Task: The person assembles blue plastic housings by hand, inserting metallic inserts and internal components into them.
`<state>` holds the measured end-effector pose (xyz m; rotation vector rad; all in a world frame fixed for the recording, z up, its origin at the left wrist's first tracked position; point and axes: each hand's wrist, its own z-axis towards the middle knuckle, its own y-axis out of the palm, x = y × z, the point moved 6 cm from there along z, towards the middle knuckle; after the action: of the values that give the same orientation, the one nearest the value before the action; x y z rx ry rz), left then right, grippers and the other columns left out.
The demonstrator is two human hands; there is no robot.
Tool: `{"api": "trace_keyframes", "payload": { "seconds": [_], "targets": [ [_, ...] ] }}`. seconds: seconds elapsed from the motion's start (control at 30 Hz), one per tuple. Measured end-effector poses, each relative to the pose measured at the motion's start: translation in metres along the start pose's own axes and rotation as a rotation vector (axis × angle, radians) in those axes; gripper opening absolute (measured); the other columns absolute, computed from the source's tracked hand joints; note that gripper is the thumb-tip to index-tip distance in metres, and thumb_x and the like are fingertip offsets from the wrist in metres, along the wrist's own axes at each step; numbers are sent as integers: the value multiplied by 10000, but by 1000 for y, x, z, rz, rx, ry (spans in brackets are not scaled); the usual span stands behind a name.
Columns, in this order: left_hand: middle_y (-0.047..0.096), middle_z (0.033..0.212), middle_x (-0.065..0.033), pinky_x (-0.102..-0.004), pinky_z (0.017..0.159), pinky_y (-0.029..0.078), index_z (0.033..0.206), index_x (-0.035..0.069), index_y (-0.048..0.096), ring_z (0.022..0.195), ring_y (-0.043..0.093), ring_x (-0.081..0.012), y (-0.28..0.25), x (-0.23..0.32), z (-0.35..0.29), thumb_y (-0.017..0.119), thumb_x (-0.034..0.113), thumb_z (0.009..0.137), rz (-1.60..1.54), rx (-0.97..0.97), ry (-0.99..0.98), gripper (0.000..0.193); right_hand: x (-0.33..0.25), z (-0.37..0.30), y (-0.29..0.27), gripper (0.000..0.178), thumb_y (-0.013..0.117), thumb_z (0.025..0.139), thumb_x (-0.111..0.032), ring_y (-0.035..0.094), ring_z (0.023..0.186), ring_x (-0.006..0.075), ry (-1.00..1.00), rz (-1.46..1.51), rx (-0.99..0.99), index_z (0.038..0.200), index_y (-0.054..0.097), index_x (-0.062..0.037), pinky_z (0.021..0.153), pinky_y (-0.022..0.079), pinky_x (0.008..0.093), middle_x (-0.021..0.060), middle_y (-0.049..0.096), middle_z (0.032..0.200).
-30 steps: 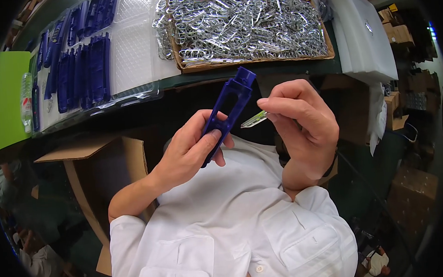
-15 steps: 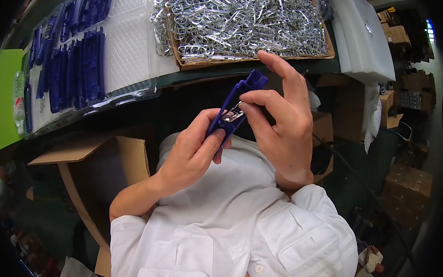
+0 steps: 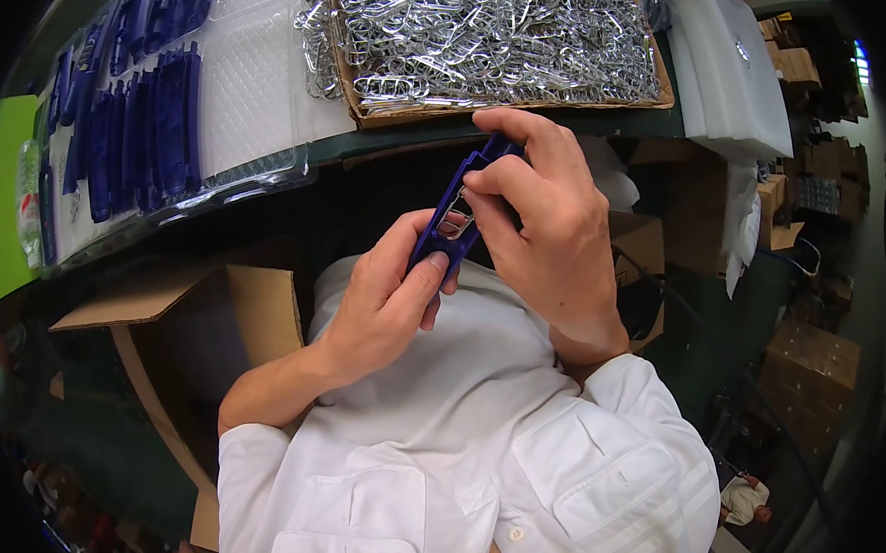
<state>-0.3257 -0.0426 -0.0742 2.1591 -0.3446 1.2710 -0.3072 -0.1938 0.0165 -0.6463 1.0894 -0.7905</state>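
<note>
My left hand [image 3: 376, 302] is closed around the lower end of a long blue plastic housing [image 3: 426, 245], its thumb pressed on the upper face. The housing is tilted, its far end pointing up and right. A shiny bent-wire metal clip [image 3: 454, 222] lies in the hollow of the housing. Over the clip's upper end, the thumb and forefinger of my right hand [image 3: 559, 225] are pinched together. Its other fingers curl over the far end of the housing and partly hide it.
Beyond my hands, a shallow cardboard box [image 3: 664, 77] holds a heap of similar metal clips [image 3: 490, 34]. Blue housings [image 3: 174, 120] lie beside a clear plastic tray [image 3: 249, 111] at the left. White foam sheets [image 3: 728, 71] stand at the right. An open cardboard box [image 3: 267, 316] is at lower left.
My right hand has shifted slightly left and its raised forefinger side has come down over the housing's far end. The clip now lies flatter in the housing.
</note>
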Motion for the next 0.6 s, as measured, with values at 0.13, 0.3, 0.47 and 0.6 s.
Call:
{"api": "trace_keyframes", "payload": {
  "seconds": [0.13, 0.3, 0.47, 0.6],
  "targets": [
    [637, 860, -23, -236, 558, 436, 1394, 16, 548, 620, 519, -47, -4, 3, 0, 483, 52, 1057, 49, 23, 54, 345, -1, -5, 0, 382, 814, 801, 22, 672, 1199, 352, 51, 36, 200, 1137, 640, -32, 909, 584, 411, 145, 657, 1355],
    [663, 867, -40, -245, 594, 485, 1382, -3, 555, 661, 590, -62, -3, 10, -6, 507, 65, 1052, 162, 30, 187, 340, 16, -9, 2, 410, 784, 825, 20, 721, 1104, 196, 198, 252, 72, 1206, 644, -41, 924, 556, 305, 103, 724, 1248],
    [684, 861, -54, -269, 652, 539, 1222, -16, 596, 717, 662, -106, 1, 17, 5, 526, 136, 1081, 117, 26, 178, 219, 28, -21, 14, 367, 792, 840, 10, 722, 977, 135, 315, 401, 21, 1174, 642, -25, 894, 558, 289, 56, 742, 1069],
    [682, 822, -60, -277, 665, 552, 1062, -12, 618, 720, 668, -115, -3, 9, 16, 509, 202, 1111, 108, 6, 88, 245, 33, -23, 27, 326, 785, 842, 19, 698, 907, 109, 358, 495, 7, 1118, 615, -14, 827, 562, 271, 46, 705, 979]
  ]
}}
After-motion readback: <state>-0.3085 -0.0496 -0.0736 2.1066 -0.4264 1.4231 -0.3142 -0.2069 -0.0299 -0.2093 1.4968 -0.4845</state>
